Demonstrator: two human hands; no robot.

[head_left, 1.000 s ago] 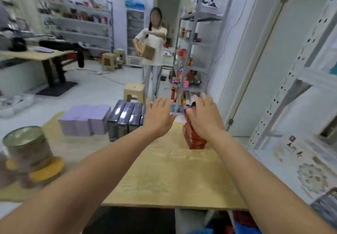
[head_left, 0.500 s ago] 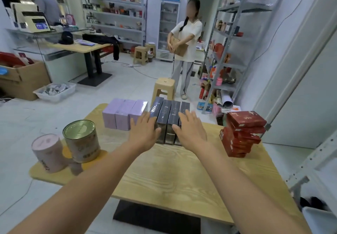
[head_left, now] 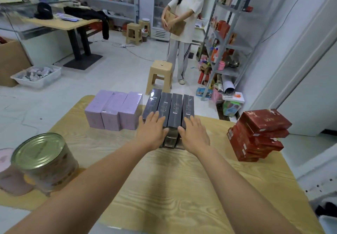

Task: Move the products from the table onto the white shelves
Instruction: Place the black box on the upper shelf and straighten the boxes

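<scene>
I am starting to grab the dark boxes (head_left: 173, 104) on the surface (head_left: 182, 179), just under my fingers (head_left: 156, 117); my left hand (head_left: 152, 133) and right hand (head_left: 194, 136) are flat and loose, holding nothing, so next I should squeeze both sides and lift.

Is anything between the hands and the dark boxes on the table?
Nothing visible. The left hand and right hand are at the near ends of the dark boxes, fingers straight over their tops.
</scene>
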